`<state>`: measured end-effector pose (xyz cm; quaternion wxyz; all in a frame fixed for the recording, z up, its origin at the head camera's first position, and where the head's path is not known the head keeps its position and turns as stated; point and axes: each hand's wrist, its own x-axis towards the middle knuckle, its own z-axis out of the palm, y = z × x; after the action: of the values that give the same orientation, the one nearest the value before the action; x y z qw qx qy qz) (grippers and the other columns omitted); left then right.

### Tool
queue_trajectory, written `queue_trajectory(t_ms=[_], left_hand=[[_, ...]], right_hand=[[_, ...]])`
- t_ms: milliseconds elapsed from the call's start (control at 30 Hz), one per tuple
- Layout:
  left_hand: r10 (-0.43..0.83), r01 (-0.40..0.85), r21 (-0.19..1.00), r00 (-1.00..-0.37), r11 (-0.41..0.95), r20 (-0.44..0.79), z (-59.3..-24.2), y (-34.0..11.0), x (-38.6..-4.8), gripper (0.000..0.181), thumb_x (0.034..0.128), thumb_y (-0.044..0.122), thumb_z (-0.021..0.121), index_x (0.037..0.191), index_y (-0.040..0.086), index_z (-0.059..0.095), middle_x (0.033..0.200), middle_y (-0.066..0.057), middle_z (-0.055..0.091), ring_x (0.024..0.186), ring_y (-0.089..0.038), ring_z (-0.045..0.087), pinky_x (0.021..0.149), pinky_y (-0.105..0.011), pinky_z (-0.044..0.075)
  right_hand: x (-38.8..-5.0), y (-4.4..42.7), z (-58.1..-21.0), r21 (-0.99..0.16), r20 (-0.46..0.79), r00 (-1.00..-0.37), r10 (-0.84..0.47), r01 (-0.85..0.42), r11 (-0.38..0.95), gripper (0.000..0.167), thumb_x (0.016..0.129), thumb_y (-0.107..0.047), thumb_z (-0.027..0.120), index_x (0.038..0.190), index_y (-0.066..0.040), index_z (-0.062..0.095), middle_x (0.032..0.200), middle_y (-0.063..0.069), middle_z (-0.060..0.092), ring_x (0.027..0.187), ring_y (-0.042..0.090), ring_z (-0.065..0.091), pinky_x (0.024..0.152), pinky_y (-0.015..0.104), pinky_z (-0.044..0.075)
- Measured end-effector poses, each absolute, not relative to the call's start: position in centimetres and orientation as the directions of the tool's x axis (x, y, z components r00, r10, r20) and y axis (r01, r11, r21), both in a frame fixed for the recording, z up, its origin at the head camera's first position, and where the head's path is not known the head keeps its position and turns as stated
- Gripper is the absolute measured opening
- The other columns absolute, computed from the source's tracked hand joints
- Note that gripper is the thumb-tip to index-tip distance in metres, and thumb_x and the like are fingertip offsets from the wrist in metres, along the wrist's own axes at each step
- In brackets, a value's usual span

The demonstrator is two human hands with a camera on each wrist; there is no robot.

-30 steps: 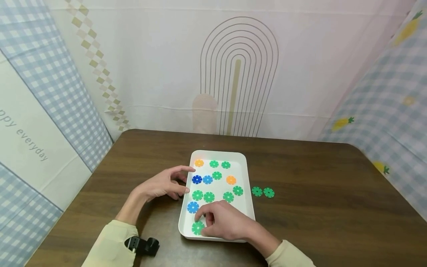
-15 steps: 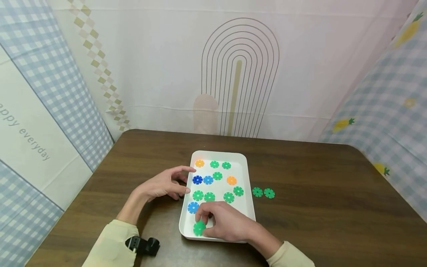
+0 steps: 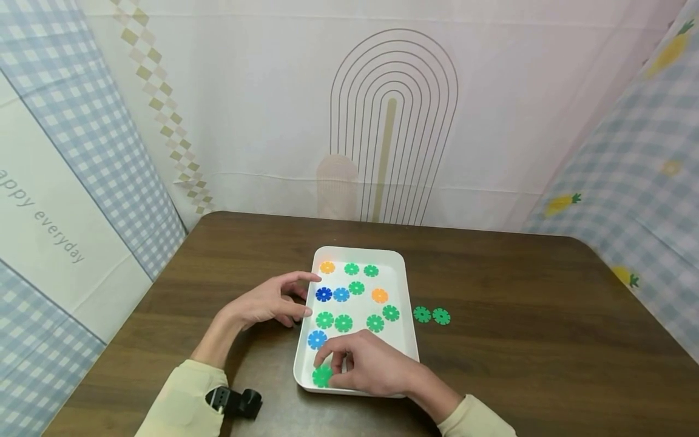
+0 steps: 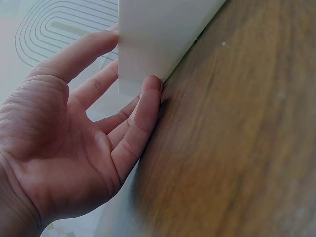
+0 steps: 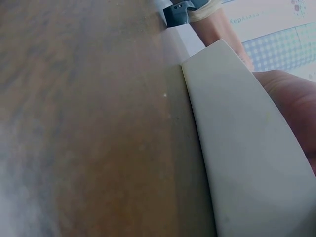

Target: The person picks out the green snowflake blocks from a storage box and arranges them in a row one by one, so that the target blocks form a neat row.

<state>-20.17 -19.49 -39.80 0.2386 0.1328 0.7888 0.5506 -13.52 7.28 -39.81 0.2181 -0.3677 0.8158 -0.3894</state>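
My left hand [image 3: 271, 301] is at the left side of the white tray [image 3: 408, 340]; in the left wrist view the thumb and a finger reach over its rim while other fingers rest against the outer wall. Over the tray's near end is my right hand [image 3: 371, 364], its bent thumb and index finger at the edges of a green notched plastic disc [image 3: 322, 376]. A light blue disc [image 3: 317, 340] lies just beyond those fingers. The right wrist view mostly shows the tray's outer wall [image 5: 242, 128], which hides my fingertips.
Inside the tray lie several more discs, among them an orange one [image 3: 379, 295], a dark blue one [image 3: 324, 294] and a green one [image 3: 375, 323]. Two green discs [image 3: 431, 315] lie on the brown table [image 3: 519, 315] right of the tray. Printed cloth [image 3: 262, 109] hangs behind.
The green disc at my right fingers shifts slightly right, then back left and a little nearer, and the index finger reaches further left. My left hand stays on the tray rim.
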Motion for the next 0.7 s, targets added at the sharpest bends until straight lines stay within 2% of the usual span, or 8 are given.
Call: queue_trajectory(t_ms=[300, 533, 700], left_hand=[[0.464, -0.060, 0.930, -0.854, 0.362, -0.236, -39.73, -19.36, -20.17, 0.066, 0.0937, 0.019, 0.080, 0.153, 0.017, 0.052, 0.124, -0.020, 0.060, 0.094, -0.027, 0.067, 0.077, -0.041, 0.062], [0.461, -0.071, 0.929, -0.853, 0.364, -0.246, -39.75, -19.33, -20.10, 0.066, 0.0931, 0.019, 0.080, 0.153, 0.016, 0.052, 0.125, -0.020, 0.059, 0.094, -0.027, 0.067, 0.077, -0.040, 0.062], [0.460, -0.071, 0.928, -0.853, 0.365, -0.246, -39.73, -19.32, -20.09, 0.067, 0.0931, 0.019, 0.080, 0.154, 0.016, 0.051, 0.125, -0.020, 0.059, 0.094, -0.027, 0.067, 0.077, -0.040, 0.062]], right_hand=[[-13.51, 7.57, -39.47, -0.858, -0.087, -0.676, -0.731, -0.323, 0.400, 0.024, 0.091, -0.003, 0.074, 0.104, -0.023, 0.077, 0.079, -0.012, 0.067, 0.067, 0.000, 0.056, 0.064, 0.018, 0.048], [-13.75, 7.81, -39.15, -0.938, -0.132, -0.680, -0.721, -0.149, 0.312, 0.024, 0.092, 0.001, 0.071, 0.110, -0.015, 0.075, 0.077, -0.004, 0.067, 0.053, 0.010, 0.054, 0.053, 0.021, 0.048], [-14.03, 8.20, -38.92, -0.960, -0.121, -0.677, -0.726, -0.105, 0.258, 0.021, 0.093, -0.001, 0.072, 0.112, -0.011, 0.075, 0.077, -0.001, 0.068, 0.051, 0.012, 0.055, 0.052, 0.023, 0.050]])
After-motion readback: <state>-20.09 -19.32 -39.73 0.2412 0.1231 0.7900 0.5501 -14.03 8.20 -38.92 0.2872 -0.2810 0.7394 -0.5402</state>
